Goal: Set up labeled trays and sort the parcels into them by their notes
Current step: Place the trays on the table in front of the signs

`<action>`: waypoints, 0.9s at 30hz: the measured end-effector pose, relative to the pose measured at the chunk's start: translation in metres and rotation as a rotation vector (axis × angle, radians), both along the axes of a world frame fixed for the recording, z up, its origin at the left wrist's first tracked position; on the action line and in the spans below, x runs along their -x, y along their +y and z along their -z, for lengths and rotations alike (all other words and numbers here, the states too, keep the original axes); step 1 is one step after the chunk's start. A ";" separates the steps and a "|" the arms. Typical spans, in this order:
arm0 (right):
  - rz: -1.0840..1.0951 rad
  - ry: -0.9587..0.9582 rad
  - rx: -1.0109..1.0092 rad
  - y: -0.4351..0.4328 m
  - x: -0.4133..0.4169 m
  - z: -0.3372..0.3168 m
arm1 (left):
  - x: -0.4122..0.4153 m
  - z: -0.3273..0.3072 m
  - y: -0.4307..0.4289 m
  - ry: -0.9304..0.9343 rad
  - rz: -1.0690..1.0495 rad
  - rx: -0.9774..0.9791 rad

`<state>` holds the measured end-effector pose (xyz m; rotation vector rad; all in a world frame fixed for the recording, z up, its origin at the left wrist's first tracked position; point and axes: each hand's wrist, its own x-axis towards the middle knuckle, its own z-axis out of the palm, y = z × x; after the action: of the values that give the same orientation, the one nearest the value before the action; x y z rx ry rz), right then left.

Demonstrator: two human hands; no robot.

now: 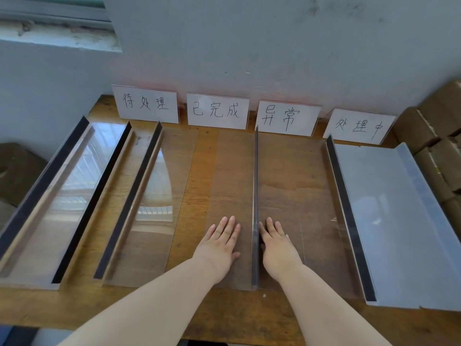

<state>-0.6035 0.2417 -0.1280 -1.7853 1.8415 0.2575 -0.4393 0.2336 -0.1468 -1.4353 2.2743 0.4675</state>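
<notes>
On either side of an upright tray wall, my left hand and right hand lie flat, fingers straight, on the clear trays. Four label cards stand behind them; cardboard parcels sit stacked far right.

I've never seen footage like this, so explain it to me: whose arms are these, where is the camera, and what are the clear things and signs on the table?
There is no machine here. A person wears one camera on the head, looking down at their own arms. The left hand and right hand lie flat, fingers straight, on either side of an upright tray wall, holding nothing. On the wooden table sit see-through plastic trays side by side, plus a grey tray at far right. Four handwritten Chinese label cards stand behind them. At the right are stacked cardboard boxes.
</notes>
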 end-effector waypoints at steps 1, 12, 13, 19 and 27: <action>0.001 -0.002 -0.003 0.000 0.000 0.000 | 0.000 0.000 0.000 0.001 0.002 0.000; 0.017 -0.043 -0.037 -0.003 0.003 -0.002 | -0.005 0.001 0.005 0.072 -0.011 0.069; 0.024 -0.052 -0.038 -0.004 0.003 -0.001 | -0.009 -0.002 0.004 0.113 -0.016 0.068; 0.052 -0.090 -0.051 -0.006 0.005 0.002 | -0.082 -0.020 -0.007 0.165 -0.228 0.161; 0.084 -0.101 -0.050 -0.010 0.005 0.003 | -0.142 -0.011 -0.004 0.107 -0.374 0.120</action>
<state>-0.6087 0.2322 -0.1309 -1.6527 1.8184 0.1766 -0.2978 0.2291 -0.1361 -1.9523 2.1462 0.5360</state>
